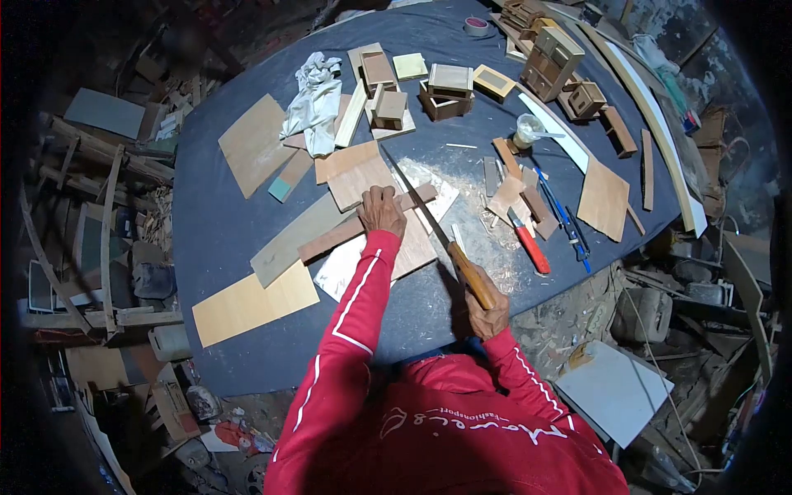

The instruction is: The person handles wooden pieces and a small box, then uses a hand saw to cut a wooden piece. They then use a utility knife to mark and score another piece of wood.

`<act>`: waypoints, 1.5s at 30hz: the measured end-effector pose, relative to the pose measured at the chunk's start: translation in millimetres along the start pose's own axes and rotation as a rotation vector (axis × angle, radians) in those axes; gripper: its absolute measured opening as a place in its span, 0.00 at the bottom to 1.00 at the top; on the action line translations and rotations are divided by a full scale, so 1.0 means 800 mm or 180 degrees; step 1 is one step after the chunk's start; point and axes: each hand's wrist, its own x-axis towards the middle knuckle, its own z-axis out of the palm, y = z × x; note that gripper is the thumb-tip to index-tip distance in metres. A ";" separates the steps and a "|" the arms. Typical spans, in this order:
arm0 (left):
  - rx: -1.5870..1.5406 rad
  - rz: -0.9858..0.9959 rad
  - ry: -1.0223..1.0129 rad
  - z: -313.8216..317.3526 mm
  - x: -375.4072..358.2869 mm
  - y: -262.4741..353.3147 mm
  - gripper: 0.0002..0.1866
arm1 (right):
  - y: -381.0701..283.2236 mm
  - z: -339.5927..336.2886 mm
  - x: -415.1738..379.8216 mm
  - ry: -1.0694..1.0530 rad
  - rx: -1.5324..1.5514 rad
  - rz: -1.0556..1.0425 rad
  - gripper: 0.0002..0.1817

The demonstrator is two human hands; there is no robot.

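My left hand (382, 211) presses down on a narrow brown wood strip (334, 239), its fingers bent over the strip's upper edge. The strip lies slantwise across thin boards near the middle of the table. My right hand (485, 307) is wrapped round the wooden handle of a saw (469, 274). The saw's long blade points up and to the left and crosses the strip near its right end, just right of my left hand. Whether the teeth touch the wood cannot be made out. Sawdust lies around the boards.
Right of the saw lie a red-handled knife (530, 244), a blue tool (569, 223) and wood scraps. A cup (528, 130) stands behind them. Small wooden boxes (447, 89) and a white cloth (313, 103) lie farther back on the dark-covered table (214, 177).
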 end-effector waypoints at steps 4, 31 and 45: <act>-0.0232 -0.0612 -0.0114 0.001 0.001 0.016 0.11 | -0.003 -0.003 0.005 -0.0065 0.0126 -0.0009 0.30; -0.0406 -0.0974 -0.0611 -0.012 0.008 0.016 0.16 | 0.007 -0.031 -0.007 0.0451 -0.0471 0.0010 0.31; -0.0633 0.0093 -0.0470 -0.041 -0.016 0.007 0.23 | 0.039 -0.024 0.008 -0.0775 -0.2431 -0.0758 0.40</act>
